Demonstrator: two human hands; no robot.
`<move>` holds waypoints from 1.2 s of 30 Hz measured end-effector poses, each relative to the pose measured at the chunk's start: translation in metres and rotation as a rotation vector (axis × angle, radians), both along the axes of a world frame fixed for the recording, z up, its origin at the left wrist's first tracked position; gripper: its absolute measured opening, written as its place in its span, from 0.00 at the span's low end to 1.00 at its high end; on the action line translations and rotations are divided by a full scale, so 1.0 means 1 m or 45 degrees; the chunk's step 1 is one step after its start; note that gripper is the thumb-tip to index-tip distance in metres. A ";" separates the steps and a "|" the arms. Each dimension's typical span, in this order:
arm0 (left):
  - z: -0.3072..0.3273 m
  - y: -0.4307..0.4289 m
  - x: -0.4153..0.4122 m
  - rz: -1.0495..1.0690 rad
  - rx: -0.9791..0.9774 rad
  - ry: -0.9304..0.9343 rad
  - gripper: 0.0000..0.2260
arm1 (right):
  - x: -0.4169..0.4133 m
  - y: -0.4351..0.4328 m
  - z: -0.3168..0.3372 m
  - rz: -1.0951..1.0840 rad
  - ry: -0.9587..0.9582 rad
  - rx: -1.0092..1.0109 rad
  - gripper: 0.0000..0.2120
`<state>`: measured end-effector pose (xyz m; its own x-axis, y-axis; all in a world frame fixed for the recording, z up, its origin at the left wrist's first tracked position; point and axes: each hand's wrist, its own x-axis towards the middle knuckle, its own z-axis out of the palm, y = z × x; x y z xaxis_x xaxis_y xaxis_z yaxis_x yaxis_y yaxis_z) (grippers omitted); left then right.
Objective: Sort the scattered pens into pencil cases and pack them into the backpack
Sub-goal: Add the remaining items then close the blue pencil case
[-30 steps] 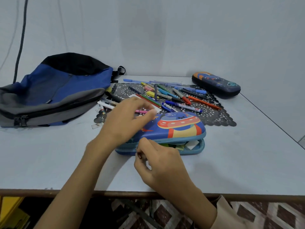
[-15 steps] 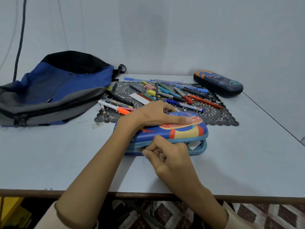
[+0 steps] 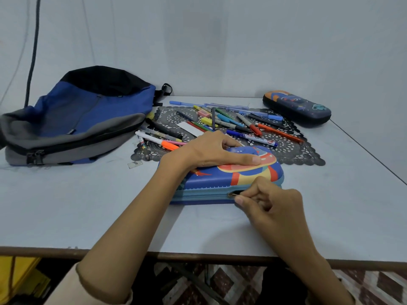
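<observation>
Nearest: right hand (image 3: 271,203) pinches the metal zipper pull (image 3: 232,195) on the near side of the blue hard-shell pencil case (image 3: 211,183) with the rocket print, on the white table (image 3: 66,205). Just beyond, left hand (image 3: 211,153) lies flat on the lid, fingers straight, pressing down. Zip looks closed left of the pull; the rest is hidden. 12 o'clock: many scattered pens (image 3: 251,135) unsorted on the black lace mat (image 3: 304,154). 1 o'clock: dark navy hard pencil case (image 3: 297,108), looks closed. 10 o'clock: blue and grey fabric backpack (image 3: 77,119), contents not visible. My read: first case nearly zipped, most work left.

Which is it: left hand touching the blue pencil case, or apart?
Touching. Head view shows the left hand resting flat on the blue pencil case lid.
</observation>
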<state>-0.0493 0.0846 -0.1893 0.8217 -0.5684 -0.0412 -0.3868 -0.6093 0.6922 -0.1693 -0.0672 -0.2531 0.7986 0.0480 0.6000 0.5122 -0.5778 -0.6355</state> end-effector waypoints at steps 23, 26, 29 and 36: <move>0.004 0.000 0.000 -0.058 0.011 0.057 0.17 | 0.018 -0.057 0.018 -0.343 0.518 0.459 0.05; 0.004 0.000 0.000 -0.067 -0.002 0.069 0.14 | 0.028 -0.055 0.021 -0.373 0.542 0.352 0.05; 0.005 -0.001 0.001 -0.059 0.005 0.076 0.19 | 0.042 -0.056 0.026 -0.375 0.603 0.241 0.06; 0.006 -0.001 0.001 -0.074 0.052 0.074 0.14 | 0.075 -0.054 0.032 -0.456 0.575 -0.043 0.07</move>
